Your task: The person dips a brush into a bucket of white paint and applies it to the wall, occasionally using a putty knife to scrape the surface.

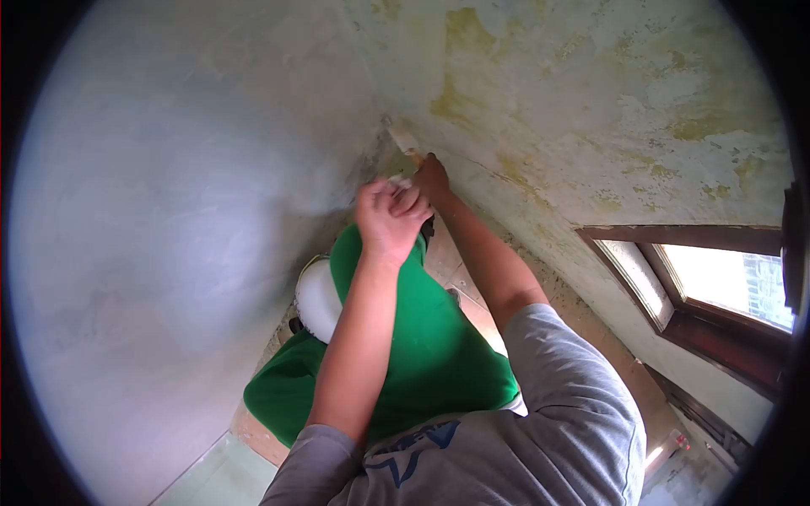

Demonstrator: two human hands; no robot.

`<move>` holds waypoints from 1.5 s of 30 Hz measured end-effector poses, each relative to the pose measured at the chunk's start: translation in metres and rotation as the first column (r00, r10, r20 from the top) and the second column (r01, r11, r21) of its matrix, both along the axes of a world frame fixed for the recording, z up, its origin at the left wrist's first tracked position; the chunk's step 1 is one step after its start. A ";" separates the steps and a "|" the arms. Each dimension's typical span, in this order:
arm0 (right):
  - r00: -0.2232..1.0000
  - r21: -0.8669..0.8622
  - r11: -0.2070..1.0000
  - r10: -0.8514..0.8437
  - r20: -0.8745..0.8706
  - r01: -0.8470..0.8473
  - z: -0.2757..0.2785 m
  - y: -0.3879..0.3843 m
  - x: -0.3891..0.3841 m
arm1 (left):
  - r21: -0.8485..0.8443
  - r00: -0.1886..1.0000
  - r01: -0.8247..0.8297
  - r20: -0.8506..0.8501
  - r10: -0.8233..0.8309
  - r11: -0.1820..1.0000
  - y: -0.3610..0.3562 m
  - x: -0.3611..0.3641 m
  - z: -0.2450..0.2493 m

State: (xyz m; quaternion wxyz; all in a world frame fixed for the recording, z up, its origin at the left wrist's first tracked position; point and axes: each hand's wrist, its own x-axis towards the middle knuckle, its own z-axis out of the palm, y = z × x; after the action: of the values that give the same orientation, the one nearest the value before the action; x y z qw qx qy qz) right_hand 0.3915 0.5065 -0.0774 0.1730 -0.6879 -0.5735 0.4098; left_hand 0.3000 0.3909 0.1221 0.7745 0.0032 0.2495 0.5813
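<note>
My right hand [432, 179] is closed around the handle of a scraper-like tool [403, 137], whose pale flat end is against the wall corner. Just left of it and nearer to me, my left hand [393, 211] has its fingers curled, palm side partly showing. Something small and pale shows at its fingertips, too blurred to make out. Below my left hand are green trousers [422, 337] over my bent legs. A round white container [319, 300] sits beside my left forearm, partly hidden by the trousers.
A smooth greyish wall [169, 211] rises on the left. The right wall [574, 110] has yellowish patches and peeling paint. A brown-framed window [717, 274] is at the right. Tiled floor [474, 308] shows beside my legs.
</note>
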 end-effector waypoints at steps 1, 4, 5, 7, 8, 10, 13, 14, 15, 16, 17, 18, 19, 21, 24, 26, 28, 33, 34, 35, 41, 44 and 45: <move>1.000 -0.007 1.000 -0.013 0.000 0.013 -0.006 -0.002 -0.003 | -0.007 1.000 0.013 0.000 -0.013 1.000 0.005 -0.010 -0.003; 0.971 0.514 0.858 0.120 -0.208 0.004 -0.020 -0.004 -0.009 | 0.005 0.992 -0.090 -0.087 0.090 0.996 0.009 -0.031 0.000; 0.973 0.511 0.859 0.102 -0.208 0.019 -0.020 0.002 -0.011 | -0.074 0.986 -0.143 -0.101 0.135 0.987 0.011 -0.032 0.005; 0.944 0.591 0.803 0.137 -0.301 0.072 -0.019 0.015 -0.020 | -0.149 0.976 -0.196 -0.127 0.178 0.969 0.014 -0.035 0.008; 0.942 0.592 0.802 0.134 -0.306 0.078 -0.018 0.024 -0.026 | -0.136 0.979 -0.191 -0.101 0.178 0.972 0.017 -0.035 0.007; 0.928 0.697 0.711 0.188 -0.321 0.096 -0.026 0.044 -0.038 | -0.119 0.979 -0.195 -0.080 0.186 0.974 0.021 -0.034 0.007; 0.959 0.726 0.686 0.172 -0.225 0.047 -0.046 0.066 -0.055 | -0.139 0.976 -0.208 -0.092 0.197 0.968 0.022 -0.034 0.008; 0.956 0.724 0.689 0.178 -0.232 0.048 -0.054 0.067 -0.059 | -0.127 0.980 -0.187 -0.097 0.176 0.974 0.022 -0.035 0.009; 0.962 0.699 0.713 0.149 -0.228 0.055 -0.059 0.066 -0.059 | -0.115 0.983 -0.163 -0.102 0.152 0.980 0.023 -0.037 0.009; 0.968 0.673 0.737 0.120 -0.222 0.063 -0.064 0.065 -0.058 | -0.119 0.983 -0.165 -0.106 0.153 0.979 0.024 -0.040 0.008; 0.967 0.670 0.740 0.122 -0.224 0.062 -0.068 0.061 -0.057 | -0.119 0.982 -0.163 -0.111 0.151 0.979 0.026 -0.042 0.007; 0.987 0.609 0.793 0.089 -0.134 0.012 -0.073 0.057 -0.055 | -0.116 0.982 -0.162 -0.113 0.149 0.980 0.027 -0.042 0.007; 0.997 0.542 0.840 0.062 -0.039 -0.031 -0.078 0.057 -0.053 | -0.114 0.982 -0.165 -0.111 0.152 0.980 0.027 -0.042 0.006; 0.998 0.482 0.874 0.042 0.035 -0.054 -0.084 0.058 -0.051 | -0.112 0.983 -0.179 -0.053 0.174 0.977 0.028 -0.042 0.006; 0.987 0.322 0.942 0.042 0.157 -0.092 -0.091 0.049 -0.046 | -0.068 0.989 -0.141 -0.049 0.138 0.988 0.027 -0.040 0.006; 0.978 0.242 0.965 0.054 0.200 -0.103 -0.090 0.042 -0.038 | -0.075 0.989 -0.140 -0.064 0.135 0.987 0.027 -0.037 0.006; 0.995 0.285 0.958 -0.065 0.071 0.042 -0.089 0.023 -0.031 | -0.072 0.988 -0.142 -0.076 0.136 0.987 0.028 -0.038 0.007; 0.986 0.379 0.912 -0.124 -0.112 0.158 -0.065 0.001 -0.030 | -0.133 0.980 -0.178 -0.116 0.163 0.975 0.026 -0.039 0.006; 0.985 0.432 0.891 -0.082 -0.152 0.141 -0.047 0.000 -0.033 | -0.135 0.980 -0.177 -0.118 0.162 0.975 0.026 -0.039 0.005; 0.985 0.429 0.892 -0.083 -0.154 0.142 -0.034 0.002 -0.037 | -0.120 0.981 -0.168 -0.113 0.155 0.978 0.026 -0.039 0.005; 0.943 0.488 0.846 -0.049 -0.328 0.214 0.017 0.038 -0.064 | -0.079 0.983 -0.139 -0.128 0.128 0.987 0.025 -0.043 0.002; 0.997 0.483 0.874 -0.016 -0.074 0.050 0.004 0.047 -0.066 | -0.090 0.981 -0.158 -0.130 0.145 0.983 0.025 -0.044 0.003; 1.000 0.410 0.912 -0.014 0.024 0.003 -0.005 0.048 -0.063 | -0.116 0.977 -0.188 -0.124 0.174 0.975 0.025 -0.044 0.003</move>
State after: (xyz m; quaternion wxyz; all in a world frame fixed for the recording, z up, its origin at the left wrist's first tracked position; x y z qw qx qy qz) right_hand 0.3283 0.5543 -0.0828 0.3075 -0.6443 -0.6457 0.2707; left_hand 0.2561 0.4156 0.1255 0.7015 -0.0360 0.3285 0.6314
